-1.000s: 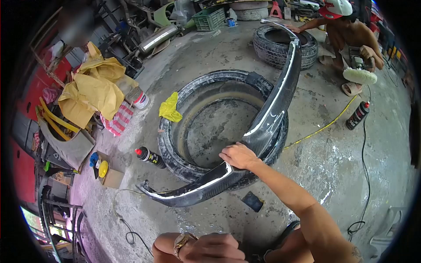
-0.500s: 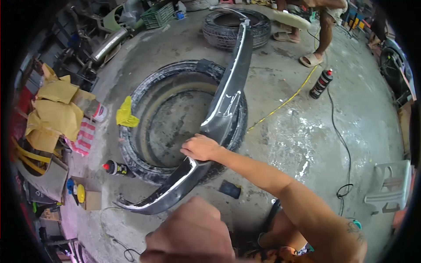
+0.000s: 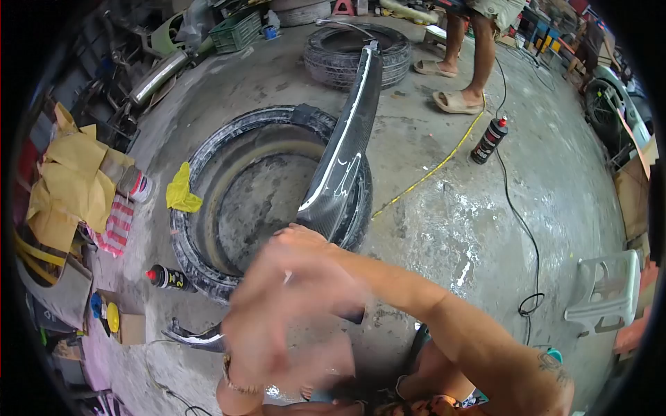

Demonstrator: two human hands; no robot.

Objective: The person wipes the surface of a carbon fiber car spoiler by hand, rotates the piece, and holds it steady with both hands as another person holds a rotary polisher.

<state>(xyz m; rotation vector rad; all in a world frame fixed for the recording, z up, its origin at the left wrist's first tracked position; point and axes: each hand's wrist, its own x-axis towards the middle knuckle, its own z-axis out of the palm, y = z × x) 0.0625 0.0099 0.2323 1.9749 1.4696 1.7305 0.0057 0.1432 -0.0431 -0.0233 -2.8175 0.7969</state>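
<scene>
My R fingers (image 3: 297, 231) rest on trim (image 3: 350, 144), L fingers (image 3: 305, 277) blurred, can't tell if either's gripping; uneven push cd slide it off near tyre (image 3: 184, 232)

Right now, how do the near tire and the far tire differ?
The near tire has a yellow cloth draped over its edge; the far tire has none. The far tire shows plenty of grooved tread; the near tire shows mostly its whitish-smeared upper side. Both lie flat, with the long dark curved part crossing above them.
</scene>
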